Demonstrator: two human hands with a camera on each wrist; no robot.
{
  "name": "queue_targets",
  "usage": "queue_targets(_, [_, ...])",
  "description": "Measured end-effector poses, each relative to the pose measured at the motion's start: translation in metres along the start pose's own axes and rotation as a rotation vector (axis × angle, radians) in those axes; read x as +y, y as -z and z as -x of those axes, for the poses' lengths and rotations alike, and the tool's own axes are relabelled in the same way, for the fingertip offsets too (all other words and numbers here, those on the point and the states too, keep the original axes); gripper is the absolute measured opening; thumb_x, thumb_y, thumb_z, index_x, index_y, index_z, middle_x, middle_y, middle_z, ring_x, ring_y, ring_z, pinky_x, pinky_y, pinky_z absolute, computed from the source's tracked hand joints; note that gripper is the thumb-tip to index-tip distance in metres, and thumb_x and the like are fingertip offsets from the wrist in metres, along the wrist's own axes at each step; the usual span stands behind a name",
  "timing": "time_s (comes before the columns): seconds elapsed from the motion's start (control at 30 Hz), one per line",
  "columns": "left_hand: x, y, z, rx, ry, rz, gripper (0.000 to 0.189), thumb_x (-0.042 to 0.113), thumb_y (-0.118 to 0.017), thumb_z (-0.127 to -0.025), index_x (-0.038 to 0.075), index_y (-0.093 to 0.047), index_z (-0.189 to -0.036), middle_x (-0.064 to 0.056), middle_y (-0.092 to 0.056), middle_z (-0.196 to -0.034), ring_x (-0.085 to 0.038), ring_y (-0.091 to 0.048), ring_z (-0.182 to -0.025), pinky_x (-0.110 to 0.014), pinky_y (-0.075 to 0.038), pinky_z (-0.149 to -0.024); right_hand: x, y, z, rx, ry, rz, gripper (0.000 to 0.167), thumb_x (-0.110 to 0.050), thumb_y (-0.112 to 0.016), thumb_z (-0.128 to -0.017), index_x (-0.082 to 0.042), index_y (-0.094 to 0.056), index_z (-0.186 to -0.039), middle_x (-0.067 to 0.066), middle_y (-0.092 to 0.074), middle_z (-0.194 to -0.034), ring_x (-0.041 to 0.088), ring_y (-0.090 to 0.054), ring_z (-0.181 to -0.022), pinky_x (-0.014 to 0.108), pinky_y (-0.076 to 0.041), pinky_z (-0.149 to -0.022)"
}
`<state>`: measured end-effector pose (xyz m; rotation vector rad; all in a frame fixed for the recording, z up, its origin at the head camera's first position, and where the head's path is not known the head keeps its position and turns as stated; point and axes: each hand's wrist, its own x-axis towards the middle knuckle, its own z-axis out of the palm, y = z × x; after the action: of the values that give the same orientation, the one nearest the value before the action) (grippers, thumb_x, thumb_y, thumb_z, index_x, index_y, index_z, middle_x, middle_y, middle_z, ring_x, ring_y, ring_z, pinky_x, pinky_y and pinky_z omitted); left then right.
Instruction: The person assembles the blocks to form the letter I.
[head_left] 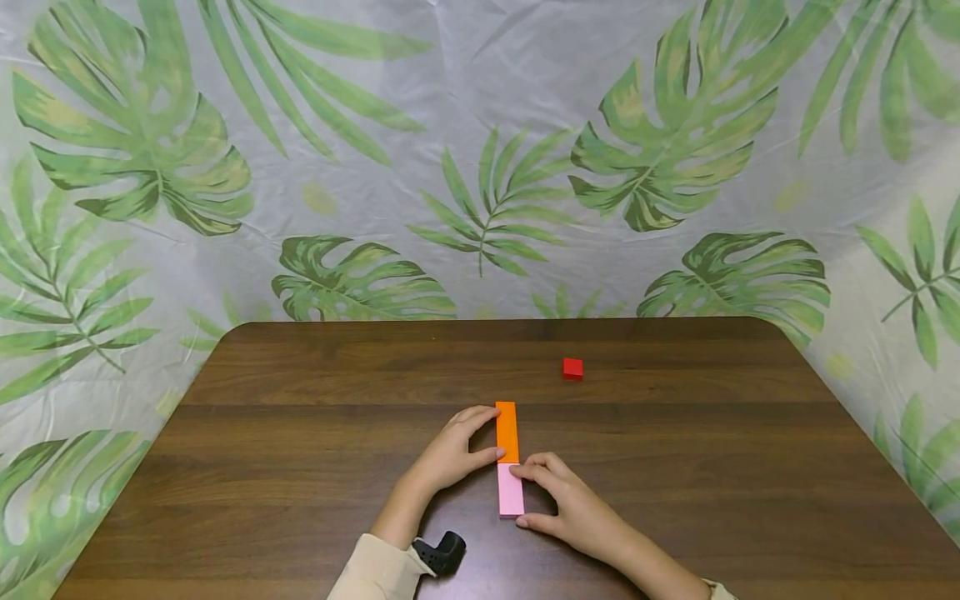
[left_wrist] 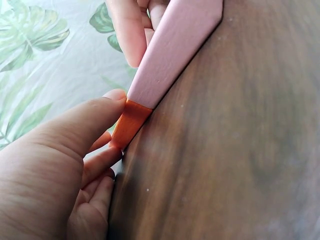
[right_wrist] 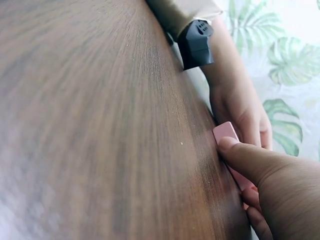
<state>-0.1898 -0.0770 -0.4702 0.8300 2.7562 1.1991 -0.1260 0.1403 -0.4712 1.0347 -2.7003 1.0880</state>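
Observation:
An orange rectangular block (head_left: 507, 432) and a pink block (head_left: 511, 493) lie end to end on the table, their short ends meeting. My left hand (head_left: 450, 450) holds the orange block from its left side, thumb near the seam and a finger at the far end. With my right hand (head_left: 568, 505) I grip the pink block, a finger on its upper right part and the thumb at its near right corner. In the left wrist view the pink block (left_wrist: 175, 45) covers much of the orange one (left_wrist: 131, 122). The right wrist view shows the thumb pressed on the pink block's end (right_wrist: 227, 132).
A small red block (head_left: 572, 369) sits farther back, right of the orange block. The brown wooden table (head_left: 300, 467) ends at a leaf-print cloth (head_left: 487, 100) hanging behind it. A black wrist device (head_left: 442, 555) is strapped at the left sleeve.

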Motion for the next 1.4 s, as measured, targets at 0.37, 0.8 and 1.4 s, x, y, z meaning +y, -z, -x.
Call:
queue_targets(0.37, [0.0, 0.0, -0.001, 0.001, -0.008, -0.002, 0.057, 0.032, -0.065, -0.082, 0.008, -0.047, -0.13, -0.007, -0.045, -0.13, -0.023, -0.037, -0.122, -0.041, -0.029, -0.099, 0.0, 0.0, 0.0, -0.003, -0.019, -0.001, 0.055, -0.033, -0.073, -0.074, -0.018, -0.054, -0.123, -0.009, -0.043, -0.115, 0.01, -0.047, -0.103, 0.032, -0.043, -0.086])
queue_targets(0.8, [-0.002, 0.002, 0.004, 0.015, -0.05, 0.002, 0.065, 0.043, -0.07, -0.074, 0.012, -0.051, -0.128, -0.005, -0.048, -0.126, -0.023, -0.038, -0.12, -0.043, -0.031, -0.097, 0.001, -0.001, -0.001, -0.004, -0.026, -0.048, 0.067, -0.04, -0.071, -0.074, -0.017, -0.043, -0.13, -0.009, -0.042, -0.119, 0.007, -0.048, -0.1, 0.031, -0.043, -0.085])
queue_targets(1.4, [0.003, 0.004, 0.009, -0.039, -0.034, 0.016, 0.074, 0.043, -0.077, -0.065, 0.012, -0.051, -0.128, -0.005, -0.044, -0.13, -0.023, -0.034, -0.123, -0.044, -0.03, -0.098, -0.022, 0.019, -0.008, 0.075, -0.057, -0.216, 0.048, -0.015, -0.065, -0.083, -0.001, -0.045, -0.125, 0.009, -0.051, -0.113, 0.023, -0.054, -0.099, 0.039, -0.042, -0.086])
